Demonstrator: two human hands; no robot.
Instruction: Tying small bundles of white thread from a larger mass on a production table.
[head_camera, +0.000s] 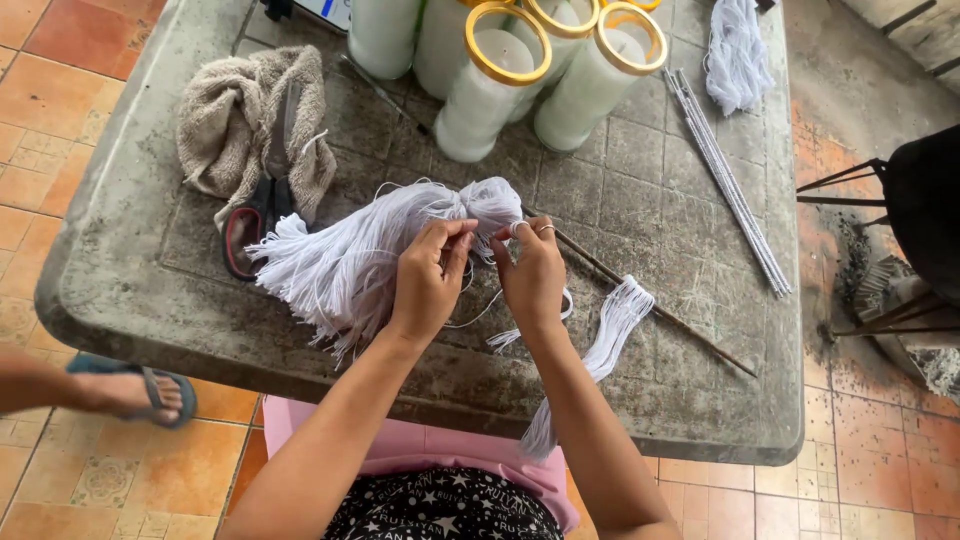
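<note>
A thick bundle of white strings (370, 250) lies on a worn stone table (650, 200), tied near its right end. My left hand (430, 280) pinches strands at the bundle's tied part. My right hand (532, 272), with rings on two fingers, pinches the same strands just beside it. A smaller bunch of cut white strings (610, 335) hangs over the table's near edge by my right forearm. A thin dark stick (690, 335) lies slanted under the strings.
Several tall white candles in jars with yellow rims (500, 75) stand at the back. A beige towel (250, 125) with black-handled scissors (255, 225) lies at left. Thin white rods (730, 180) and another string bunch (735, 55) lie at right. A person's sandalled foot (140, 393) shows lower left.
</note>
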